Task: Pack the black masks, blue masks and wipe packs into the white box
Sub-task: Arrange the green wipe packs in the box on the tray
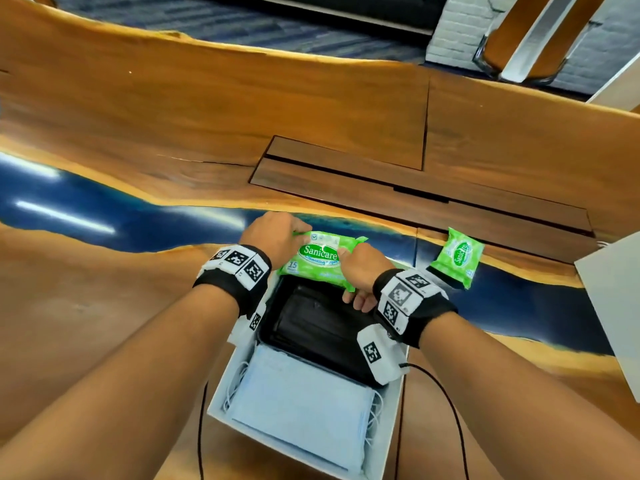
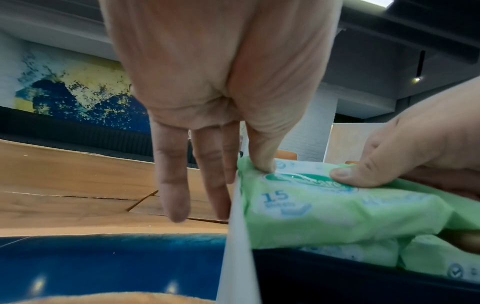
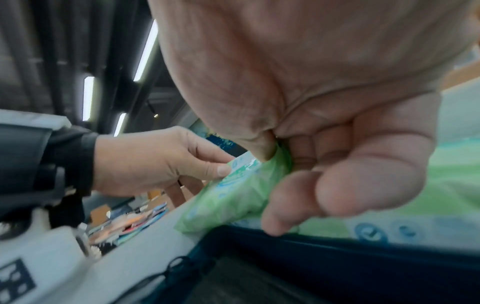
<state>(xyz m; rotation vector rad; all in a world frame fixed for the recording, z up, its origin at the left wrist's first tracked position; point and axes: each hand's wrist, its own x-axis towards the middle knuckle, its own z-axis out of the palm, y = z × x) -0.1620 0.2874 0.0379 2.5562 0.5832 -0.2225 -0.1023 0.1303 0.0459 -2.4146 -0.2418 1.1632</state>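
A green wipe pack [image 1: 318,258] hangs over the far end of the white box [image 1: 393,410], held by both hands. My left hand [image 1: 284,233] grips its left end, thumb on top [image 2: 262,162], other fingers [image 2: 174,185] straight down outside the box wall [image 2: 236,246]. My right hand [image 1: 358,268] grips the right end, thumb above, fingers curled beneath [image 3: 337,195]. Under the pack more wipe packs [image 2: 363,255] lie in the box. Black masks [image 1: 318,327] fill the middle, blue masks [image 1: 304,403] the near end. Another wipe pack [image 1: 457,258] lies on the table right of the box.
The box stands on a wooden table with a blue resin strip [image 1: 86,209]. A flat white panel [image 1: 616,306] lies at the right edge. A recessed hatch [image 1: 415,188] is set in the tabletop beyond the box. Black cables [image 1: 453,410] trail from my wrists.
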